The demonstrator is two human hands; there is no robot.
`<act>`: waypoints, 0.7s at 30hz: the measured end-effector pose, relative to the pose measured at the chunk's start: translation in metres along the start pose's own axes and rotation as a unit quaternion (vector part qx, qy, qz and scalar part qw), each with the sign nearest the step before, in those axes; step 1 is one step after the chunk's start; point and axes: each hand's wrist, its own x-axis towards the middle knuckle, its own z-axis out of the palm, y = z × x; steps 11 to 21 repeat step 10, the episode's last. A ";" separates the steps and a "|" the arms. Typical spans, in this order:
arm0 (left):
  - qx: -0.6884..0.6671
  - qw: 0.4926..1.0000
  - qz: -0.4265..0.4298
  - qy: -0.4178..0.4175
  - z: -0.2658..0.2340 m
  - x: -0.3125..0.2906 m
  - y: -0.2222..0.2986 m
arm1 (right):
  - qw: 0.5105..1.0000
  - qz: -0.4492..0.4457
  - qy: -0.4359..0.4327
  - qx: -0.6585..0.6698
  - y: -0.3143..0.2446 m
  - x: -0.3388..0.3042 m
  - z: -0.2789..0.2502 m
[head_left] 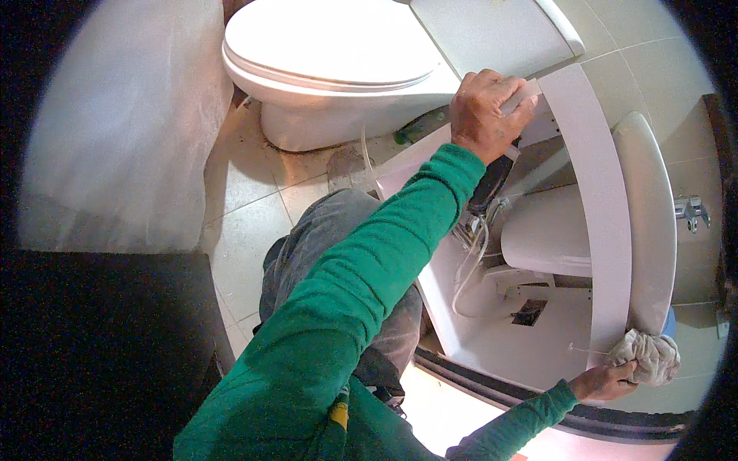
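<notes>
My left hand (492, 115) is closed over the far corner of an open white vanity cabinet (611, 192), beside the toilet. Its fingers wrap round the pale edge there. Down at the near right, my right hand (606, 382) pinches a crumpled, stained whitish rag (649, 357). The rag lies against the near end of the white washbasin (649, 223), by the cabinet's corner. Inside the cabinet are the rounded white underside of the basin (546, 230), looped pale hoses (473, 257) and a small dark cutout (529, 313).
A white toilet (330, 84) with its lid down stands at the far left. A chrome tap (692, 211) sits at the basin's right side. A whitish translucent curtain (131, 138) hangs at the left. My bent knee in grey trousers (330, 230) is close to the cabinet, over floor tiles (250, 238).
</notes>
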 end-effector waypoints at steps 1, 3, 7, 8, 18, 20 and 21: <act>-0.005 1.000 0.001 0.006 0.001 0.001 0.001 | 0.999 -0.045 0.007 -0.009 0.012 0.004 0.002; -0.008 1.000 0.000 0.014 0.000 0.001 0.002 | 0.996 -0.086 0.014 -0.010 0.027 0.006 0.006; -0.002 1.000 -0.004 0.015 0.000 -0.001 0.002 | 0.998 0.021 0.020 0.055 -0.005 -0.002 0.005; -0.003 1.000 -0.004 0.013 0.001 -0.002 0.001 | 0.997 0.027 0.023 0.063 -0.005 -0.002 0.006; -0.020 1.000 -0.011 0.019 0.002 -0.003 -0.001 | 0.998 0.036 0.018 0.048 0.002 0.000 0.007; -0.020 1.000 -0.011 0.019 0.002 -0.003 -0.001 | 0.998 0.036 0.018 0.048 0.002 0.000 0.007; -0.020 1.000 -0.011 0.019 0.002 -0.003 -0.001 | 0.998 0.036 0.018 0.048 0.002 0.000 0.007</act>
